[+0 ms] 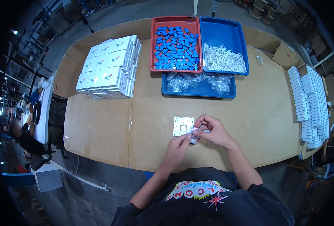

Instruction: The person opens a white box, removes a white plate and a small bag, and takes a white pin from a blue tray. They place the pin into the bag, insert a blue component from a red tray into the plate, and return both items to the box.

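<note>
Both hands meet above the cardboard tabletop, near its front edge. My left hand [176, 149] is closed, its thumb and fingers pinching a small clear plastic bag [196, 131]. From the other side my right hand [214, 132] grips the same bag, fingers bent inward. A small white and blue piece [193, 141] shows just below the fingertips; whether it is inside the bag I cannot tell. Just beyond my left hand lies a flat white square plate [178, 122] with a round pattern in its middle, partly covered by the fingers and bag.
Stacked white boxes [106, 64] stand at the back left. A red tray [152, 56] of blue pieces adjoins a blue tray [221, 32] of white pieces; a lower blue tray [200, 93] holds clear bags. Slim white box stacks [306, 101] line the right. Someone [27, 137] sits far left.
</note>
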Demonstrator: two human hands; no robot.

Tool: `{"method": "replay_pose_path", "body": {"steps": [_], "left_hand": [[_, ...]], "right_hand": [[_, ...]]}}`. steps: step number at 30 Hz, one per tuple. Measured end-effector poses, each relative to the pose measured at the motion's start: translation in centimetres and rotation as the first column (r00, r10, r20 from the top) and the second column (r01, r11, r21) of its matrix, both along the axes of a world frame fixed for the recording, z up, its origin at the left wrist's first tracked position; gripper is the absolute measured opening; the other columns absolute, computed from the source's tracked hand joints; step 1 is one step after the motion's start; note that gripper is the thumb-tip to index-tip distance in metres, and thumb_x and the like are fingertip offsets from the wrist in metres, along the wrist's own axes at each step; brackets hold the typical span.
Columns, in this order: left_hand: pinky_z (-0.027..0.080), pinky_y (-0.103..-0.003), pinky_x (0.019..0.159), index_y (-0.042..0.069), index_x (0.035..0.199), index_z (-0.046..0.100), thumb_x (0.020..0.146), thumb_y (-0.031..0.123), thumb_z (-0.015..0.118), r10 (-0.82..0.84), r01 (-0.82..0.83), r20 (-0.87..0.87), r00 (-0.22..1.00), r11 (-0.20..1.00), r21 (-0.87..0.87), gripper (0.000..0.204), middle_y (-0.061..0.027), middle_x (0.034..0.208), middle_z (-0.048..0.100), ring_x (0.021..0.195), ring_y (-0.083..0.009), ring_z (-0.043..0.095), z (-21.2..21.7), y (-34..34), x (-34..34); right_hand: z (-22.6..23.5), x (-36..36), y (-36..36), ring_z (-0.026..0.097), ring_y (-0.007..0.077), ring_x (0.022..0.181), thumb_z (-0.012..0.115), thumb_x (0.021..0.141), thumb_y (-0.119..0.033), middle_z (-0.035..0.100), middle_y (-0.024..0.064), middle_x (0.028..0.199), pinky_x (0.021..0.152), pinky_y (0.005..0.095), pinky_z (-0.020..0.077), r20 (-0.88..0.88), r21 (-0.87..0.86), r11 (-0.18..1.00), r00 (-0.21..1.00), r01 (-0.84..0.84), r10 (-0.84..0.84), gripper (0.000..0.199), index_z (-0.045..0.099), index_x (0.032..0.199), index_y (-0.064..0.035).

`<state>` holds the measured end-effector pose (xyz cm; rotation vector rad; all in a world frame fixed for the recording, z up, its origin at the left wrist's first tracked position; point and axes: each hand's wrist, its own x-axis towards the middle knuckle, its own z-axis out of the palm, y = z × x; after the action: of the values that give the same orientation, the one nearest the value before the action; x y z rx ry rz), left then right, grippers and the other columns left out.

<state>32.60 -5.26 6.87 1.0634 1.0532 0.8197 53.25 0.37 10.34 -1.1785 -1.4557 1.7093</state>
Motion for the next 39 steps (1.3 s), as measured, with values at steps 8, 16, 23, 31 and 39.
{"method": "replay_pose_path", "body": {"steps": [8,16,23,31,39], "left_hand": [[0.051,-0.028,0.094,-0.005,0.112,0.071,0.101,0.006,0.067,0.356,-0.321,-0.098,0.930,0.911,0.258,0.016,-0.0077,0.107,0.074,0.102,-0.0135,0.066,4.3,0.2,0.8],[0.054,-0.028,0.093,-0.006,0.114,0.072,0.102,0.006,0.067,0.425,-0.432,0.076,0.902,0.884,0.180,0.017,-0.0100,0.105,0.075,0.100,-0.0137,0.069,3.0,0.3,0.7],[0.055,-0.028,0.092,-0.007,0.116,0.068,0.102,0.006,0.067,0.410,-0.420,0.092,0.907,0.894,0.153,0.018,-0.0106,0.104,0.074,0.100,-0.0149,0.071,2.9,0.3,0.5],[0.055,-0.029,0.092,-0.006,0.114,0.068,0.104,0.007,0.066,0.405,-0.414,0.087,0.910,0.900,0.135,0.017,-0.0115,0.104,0.074,0.100,-0.0150,0.071,3.0,0.4,0.7],[0.055,-0.029,0.092,-0.007,0.115,0.067,0.105,0.010,0.063,0.425,-0.436,0.103,0.899,0.892,0.120,0.019,-0.0122,0.105,0.075,0.101,-0.0154,0.071,2.6,0.5,0.8]], "right_hand": [[-0.2,-1.4,-1.1,0.064,0.0074,0.095,0.075,0.093,0.000,0.066,0.0014,0.102,0.088,0.0241,0.0522,-0.237,0.034,0.990,0.963,0.138,-0.126,0.031,0.061,0.121,-0.0029],[-0.8,-1.6,-1.4,0.068,0.0101,0.098,0.073,0.096,-0.001,0.071,0.0055,0.104,0.089,0.0251,0.0545,-0.228,-0.013,0.977,0.951,0.212,-0.210,0.019,0.068,0.114,-0.0005],[-1.1,-1.9,-2.0,0.067,0.0103,0.098,0.071,0.097,0.000,0.071,0.0062,0.106,0.090,0.0261,0.0546,-0.355,-0.092,0.966,0.898,0.242,-0.259,0.012,0.069,0.108,0.0016],[-1.2,-2.2,-2.2,0.066,0.0113,0.100,0.071,0.097,0.000,0.070,0.0057,0.105,0.093,0.0274,0.0534,-0.393,-0.108,0.960,0.875,0.260,-0.281,0.010,0.068,0.106,0.0015],[-1.1,-2.7,-2.1,0.065,0.0099,0.097,0.071,0.097,0.000,0.070,0.0045,0.103,0.089,0.0261,0.0522,-0.370,-0.106,0.943,0.868,0.314,-0.331,0.008,0.068,0.105,0.0008]]}}
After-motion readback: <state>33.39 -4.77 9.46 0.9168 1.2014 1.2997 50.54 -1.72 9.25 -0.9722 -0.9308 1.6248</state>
